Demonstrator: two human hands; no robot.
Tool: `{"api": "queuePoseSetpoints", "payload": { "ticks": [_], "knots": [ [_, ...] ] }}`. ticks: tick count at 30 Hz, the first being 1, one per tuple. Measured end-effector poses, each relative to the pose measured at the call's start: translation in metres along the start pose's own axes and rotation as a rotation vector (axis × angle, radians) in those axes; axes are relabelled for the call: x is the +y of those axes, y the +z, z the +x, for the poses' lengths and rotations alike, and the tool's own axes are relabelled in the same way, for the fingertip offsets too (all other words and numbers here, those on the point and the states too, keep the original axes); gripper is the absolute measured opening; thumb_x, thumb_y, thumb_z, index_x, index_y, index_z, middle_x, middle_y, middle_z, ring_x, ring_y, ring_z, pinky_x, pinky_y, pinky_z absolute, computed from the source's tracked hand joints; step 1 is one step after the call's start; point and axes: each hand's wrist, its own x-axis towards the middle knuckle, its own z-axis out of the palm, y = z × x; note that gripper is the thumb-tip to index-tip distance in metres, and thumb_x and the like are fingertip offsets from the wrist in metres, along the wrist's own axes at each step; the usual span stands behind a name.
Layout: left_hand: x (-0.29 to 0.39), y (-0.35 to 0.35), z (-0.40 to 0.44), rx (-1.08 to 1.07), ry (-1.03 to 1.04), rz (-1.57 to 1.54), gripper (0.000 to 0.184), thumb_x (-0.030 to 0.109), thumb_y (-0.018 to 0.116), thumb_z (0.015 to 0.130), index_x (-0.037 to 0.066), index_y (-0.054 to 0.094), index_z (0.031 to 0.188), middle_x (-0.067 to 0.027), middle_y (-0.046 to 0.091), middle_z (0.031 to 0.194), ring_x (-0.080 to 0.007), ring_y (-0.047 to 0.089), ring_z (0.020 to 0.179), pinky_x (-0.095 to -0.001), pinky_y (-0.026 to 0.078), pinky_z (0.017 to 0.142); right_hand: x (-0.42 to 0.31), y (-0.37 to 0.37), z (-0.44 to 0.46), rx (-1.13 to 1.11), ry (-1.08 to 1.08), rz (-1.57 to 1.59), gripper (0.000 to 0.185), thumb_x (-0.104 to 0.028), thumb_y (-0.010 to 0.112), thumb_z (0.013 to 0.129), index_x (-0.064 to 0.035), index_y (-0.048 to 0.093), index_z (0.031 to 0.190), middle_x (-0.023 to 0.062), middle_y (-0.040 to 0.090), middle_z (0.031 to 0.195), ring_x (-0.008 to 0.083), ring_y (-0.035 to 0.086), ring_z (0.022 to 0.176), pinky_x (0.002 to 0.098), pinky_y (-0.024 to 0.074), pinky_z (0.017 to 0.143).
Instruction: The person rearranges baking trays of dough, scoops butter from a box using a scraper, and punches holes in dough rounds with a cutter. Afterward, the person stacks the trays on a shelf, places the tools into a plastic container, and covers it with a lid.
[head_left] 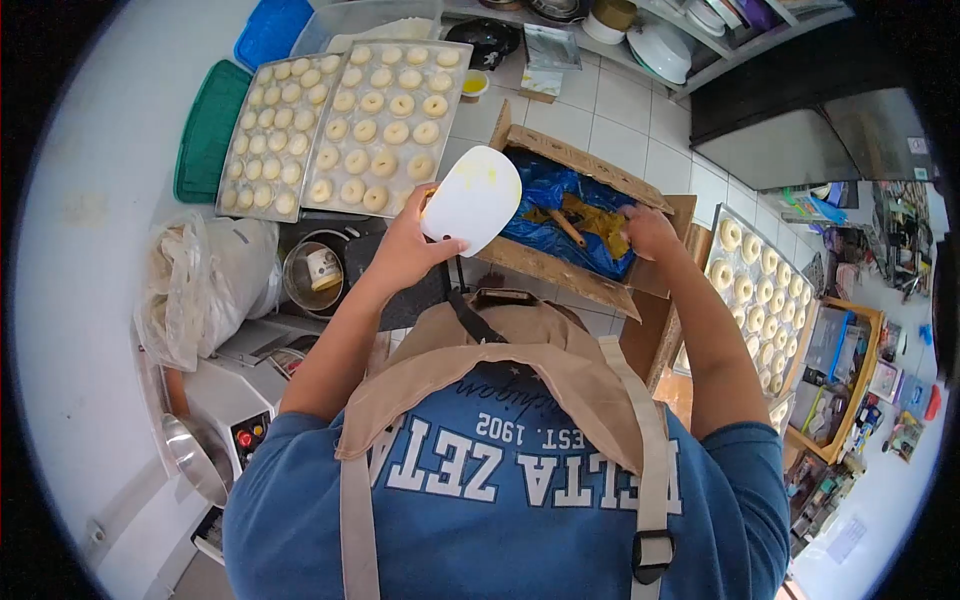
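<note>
"Tiled floor (585, 115) ahead, dough rings (402, 105) off to both sides. Where's the wooden handle (570, 230)?"

"Inside the cardboard box (570, 277), amid blue plastic (535, 185), slanting from far left to near right. It's just left of the right hand (652, 235), which is nearer to it than the left hand (412, 245)."

"What do they hold?"

"Left has a white dish (475, 200) smeared yellow, thumb at its edge. Right is by the yellow-brown mass (605, 222); its fingertips are partly hidden, so I can't tell whether they grip."

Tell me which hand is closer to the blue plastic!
Right. The right hand is at the right end of the blue plastic; the left hand is off to its left.
</note>
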Motion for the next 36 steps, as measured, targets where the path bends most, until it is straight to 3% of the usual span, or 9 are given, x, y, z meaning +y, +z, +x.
{"api": "queuePoseSetpoints", "payload": {
  "ticks": [3,6,11,15,19,23,30,33,36],
  "knots": [
    [0.012,0.006,0.005,-0.033,0.001,0.005,0.072,0.014,0.072,0.064,0.0,0.034,0.124,-0.015,0.051,0.112,-0.0211,0.051,0.101,-0.031,0.039,0.089,0.001,-0.001,-0.022,0.498,-0.087,0.722,0.033,-0.006,0.051,0.077,-0.0062,0.059,0.109,0.0053,0.049,0.125,0.0236,0.044,0.115,0.0327,0.0384,0.092],
    [0.019,0.015,0.024,-0.128,0.011,-0.016,0.072,0.014,0.072,0.065,-0.001,0.034,0.124,-0.0147,0.052,0.111,-0.0208,0.051,0.101,-0.0315,0.04,0.088,-0.032,-0.028,-0.072,0.36,-0.006,1.866,0.04,-0.001,0.046,0.076,-0.0041,0.056,0.115,0.0057,0.049,0.125,0.0206,0.045,0.113,0.03,0.0378,0.09],
    [0.035,0.04,0.06,-0.261,0.055,0.025,0.072,0.013,0.073,0.064,0.0,0.035,0.124,-0.0136,0.052,0.11,-0.0195,0.051,0.101,-0.0322,0.041,0.087,-0.061,-0.037,-0.12,0.573,-0.276,2.213,0.032,-0.017,0.049,0.087,-0.0035,0.056,0.114,0.0076,0.046,0.129,0.0172,0.045,0.109,0.0298,0.0362,0.091],
    [0.055,0.059,0.081,-0.353,0.151,0.091,0.072,0.013,0.074,0.064,0.0,0.036,0.123,-0.0126,0.052,0.109,-0.019,0.051,0.101,-0.0325,0.042,0.087,-0.069,-0.026,-0.13,0.742,-0.482,2.395,0.032,-0.029,0.046,0.091,-0.0031,0.065,0.095,0.011,0.046,0.127,0.0166,0.047,0.105,0.0306,0.0356,0.09],
    [0.077,0.107,0.103,-0.535,0.188,0.048,0.069,0.007,0.073,0.064,0.0,0.036,0.122,-0.0117,0.052,0.11,-0.0181,0.051,0.1,-0.0315,0.042,0.087,-0.078,0.007,-0.161,1.157,-0.068,2.455,0.022,-0.018,0.055,0.085,-0.0005,0.064,0.077,0.0105,0.051,0.119,0.0154,0.044,0.105,0.0293,0.0384,0.086],
    [0.094,0.157,0.109,-0.703,0.28,0.066,0.065,0.003,0.071,0.065,-0.001,0.037,0.12,-0.0114,0.052,0.11,-0.0168,0.052,0.098,-0.0299,0.044,0.084,-0.097,0.037,-0.198,1.51,0.32,2.284,0.02,-0.004,0.059,0.08,-0.0023,0.057,0.1,0.0055,0.054,0.11,0.0138,0.047,0.103,0.0264,0.0413,0.081],
    [0.134,0.234,0.085,-0.849,0.327,0.12,0.059,0.0,0.069,0.067,-0.001,0.038,0.118,-0.0105,0.054,0.105,-0.016,0.053,0.097,-0.0278,0.043,0.084,-0.137,0.135,-0.26,1.62,0.6,2.68,0.014,-0.01,0.06,0.081,-0.0069,0.048,0.074,-0.0004,0.05,0.065,0.0093,0.048,0.059,0.0231,0.0391,0.049],
    [0.135,0.267,0.075,-0.961,0.357,0.166,0.056,0.0,0.067,0.069,-0.001,0.039,0.117,-0.0095,0.054,0.105,-0.0153,0.053,0.096,-0.0276,0.042,0.085,-0.154,0.16,-0.268,1.579,1.373,2.141,0.022,-0.018,0.058,0.083,-0.0076,0.044,0.069,-0.0024,0.04,0.052,0.0087,0.039,0.048,0.0238,0.0324,0.042],
    [0.134,0.317,0.034,-1.077,0.291,0.084,0.052,0.0,0.066,0.072,-0.001,0.039,0.117,-0.0091,0.053,0.107,-0.0147,0.052,0.096,-0.028,0.042,0.085,-0.167,0.206,-0.299,1.401,1.187,1.913,0.019,-0.024,0.059,0.083,-0.0081,0.049,0.081,0.0026,0.052,0.072,0.0116,0.049,0.067,0.0241,0.0407,0.058]
  ]
}}
